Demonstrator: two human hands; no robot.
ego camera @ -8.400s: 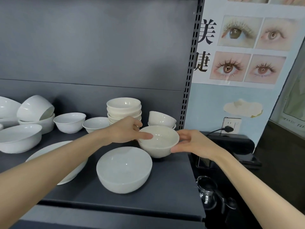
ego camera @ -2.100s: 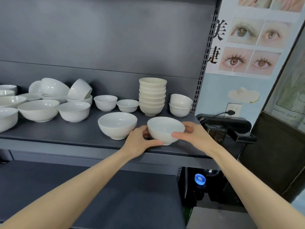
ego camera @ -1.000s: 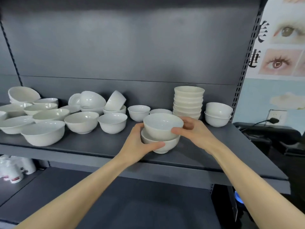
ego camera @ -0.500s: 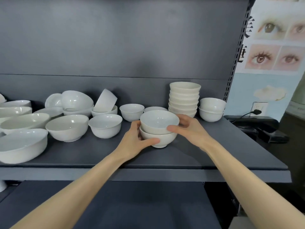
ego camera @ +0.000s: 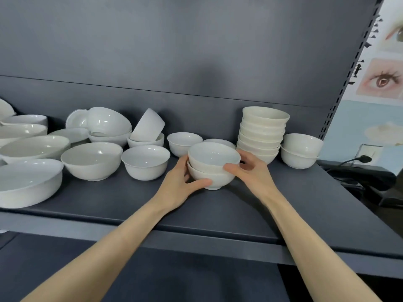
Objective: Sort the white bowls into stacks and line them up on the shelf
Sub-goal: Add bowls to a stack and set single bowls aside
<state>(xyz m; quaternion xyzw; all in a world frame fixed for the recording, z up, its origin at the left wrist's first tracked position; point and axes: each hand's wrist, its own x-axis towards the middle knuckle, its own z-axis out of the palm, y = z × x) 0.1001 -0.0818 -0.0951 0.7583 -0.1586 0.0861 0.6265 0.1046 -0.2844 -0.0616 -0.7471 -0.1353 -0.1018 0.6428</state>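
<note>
Lettering: fragments only
Upper right of the frame, the eye poster (ego camera: pixel 380 62) carries large black characters, cut off by the shelf upright (ego camera: pixel 349 68) and too partial to read.

Forearms (ego camera: pixel 113 245) bare, uncovered to frame edge — left grip (ego camera: pixel 178 185), right grip (ego camera: pixel 254 175) bare, fingers slender.

Glossy ceramic on matt metal
I see smooth, glazed white bowls (ego camera: pixel 145 162) catching highlights; the grey shelf (ego camera: pixel 239 211) looks matt painted metal
</note>
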